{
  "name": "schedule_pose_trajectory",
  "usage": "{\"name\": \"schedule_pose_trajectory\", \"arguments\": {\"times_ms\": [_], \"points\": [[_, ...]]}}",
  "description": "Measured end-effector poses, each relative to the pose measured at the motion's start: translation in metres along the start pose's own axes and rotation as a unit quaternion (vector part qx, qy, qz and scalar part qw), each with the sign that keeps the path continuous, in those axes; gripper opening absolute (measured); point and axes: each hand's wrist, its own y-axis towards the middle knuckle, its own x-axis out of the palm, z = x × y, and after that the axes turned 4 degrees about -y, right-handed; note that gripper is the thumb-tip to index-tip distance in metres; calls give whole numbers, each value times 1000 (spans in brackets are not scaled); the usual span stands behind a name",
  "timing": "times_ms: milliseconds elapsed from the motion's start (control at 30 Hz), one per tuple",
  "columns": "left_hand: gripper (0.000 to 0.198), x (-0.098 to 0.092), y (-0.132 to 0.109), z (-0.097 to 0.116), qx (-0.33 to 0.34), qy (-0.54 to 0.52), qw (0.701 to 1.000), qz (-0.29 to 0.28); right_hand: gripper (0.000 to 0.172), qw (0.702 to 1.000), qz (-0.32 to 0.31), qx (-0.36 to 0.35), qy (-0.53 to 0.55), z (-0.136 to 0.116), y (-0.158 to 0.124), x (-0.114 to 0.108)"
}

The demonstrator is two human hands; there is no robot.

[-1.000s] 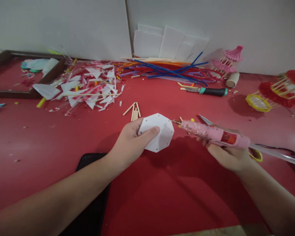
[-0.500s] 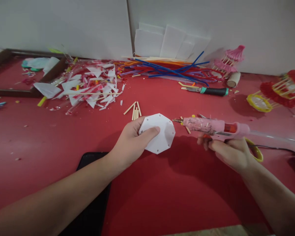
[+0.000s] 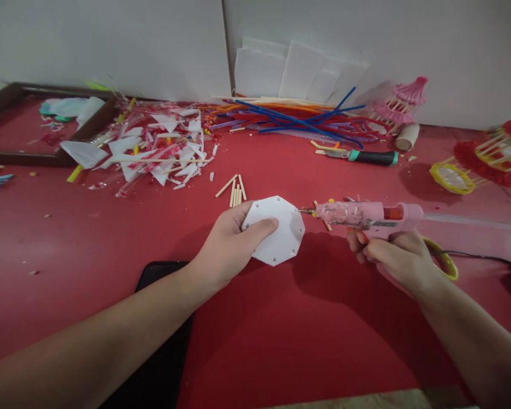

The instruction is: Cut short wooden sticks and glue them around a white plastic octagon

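My left hand (image 3: 227,247) grips a white octagonal foam piece (image 3: 281,230) with small holes near its corners, thumb on top, held just above the red table (image 3: 281,329). My right hand (image 3: 398,261) is closed round the handle of a pink glue gun (image 3: 364,216). The gun lies level and its metal nozzle points left, nearly touching the octagon's right edge. A clear glue stick sticks out of the gun's back toward the right.
Short wooden sticks (image 3: 235,192) lie just beyond the octagon. White scraps (image 3: 153,153) are heaped at the back left, pipe cleaners (image 3: 298,122) and a black-handled knife (image 3: 368,157) at the back. Small lanterns (image 3: 481,159) stand at the right. A black phone (image 3: 162,341) lies under my left forearm.
The glue gun has levelled out and its rear end has risen. The nozzle stays beside the octagon's right edge. My left hand and the octagon have hardly moved.
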Motion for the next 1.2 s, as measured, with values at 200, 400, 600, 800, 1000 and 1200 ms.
{"name": "schedule_pose_trajectory", "arguments": {"times_ms": [200, 400, 600, 800, 1000, 1200], "points": [[25, -1, 1, -1, 2, 5, 1000, -1, 9, 1000, 0, -3, -10, -2, 1, 1], [27, 0, -1, -1, 7, 10, 1000, 11, 12, 1000, -8, -20, -21, 2, 0, 0], [25, 1, 0, 1, 12, 7, 1000, 7, 11, 1000, -8, -11, -27, -1, 0, 0], [25, 0, 0, -1, 15, 16, 1000, 1, 9, 1000, 1, -7, -23, -11, 1, 2], [22, 0, 0, -1, 23, 13, 1000, -1, 14, 999, 43, 0, -24, -16, 0, 4], [21, -1, 1, -1, 20, 2, 1000, -5, 12, 998, 48, -8, -29, -16, 2, 6]]}}
